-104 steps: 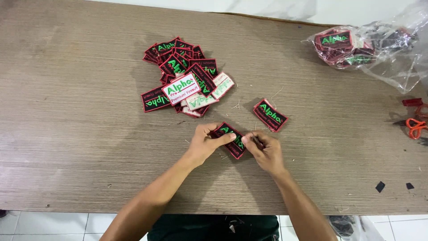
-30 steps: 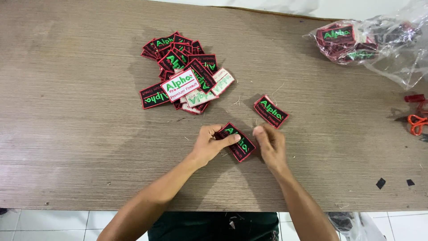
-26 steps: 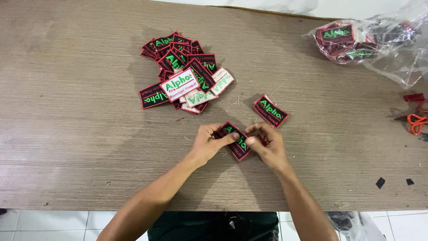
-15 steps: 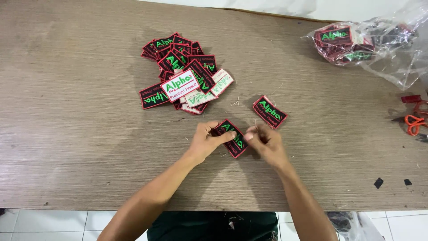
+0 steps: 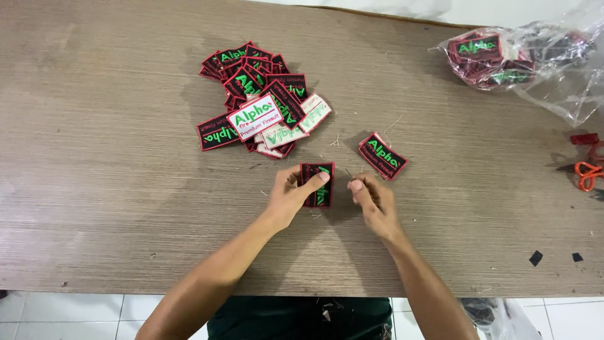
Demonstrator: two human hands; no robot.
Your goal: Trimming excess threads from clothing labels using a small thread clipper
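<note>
Presently, left hand (image 5: 290,194): grasping a black red-edged patch (image 5: 316,184), thumb pressed on its face
Patch: on the wooden surface (image 5: 100,157), just below the patch pile (image 5: 261,101)
Right hand (image 5: 371,198): fingertips pinched together beside the patch, apart from it
Single patch (image 5: 382,155): near, above the right hand

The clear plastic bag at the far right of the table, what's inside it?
Through the clear plastic bag show more black patches with red borders and green lettering, bunched together. Crumpled film hides how many there are and whatever else lies deeper in.

Black patches (image 5: 316,184) with red borders and green lettering, grey-brown wood-grain table (image 5: 113,176), orange scissors (image 5: 589,173).
</note>
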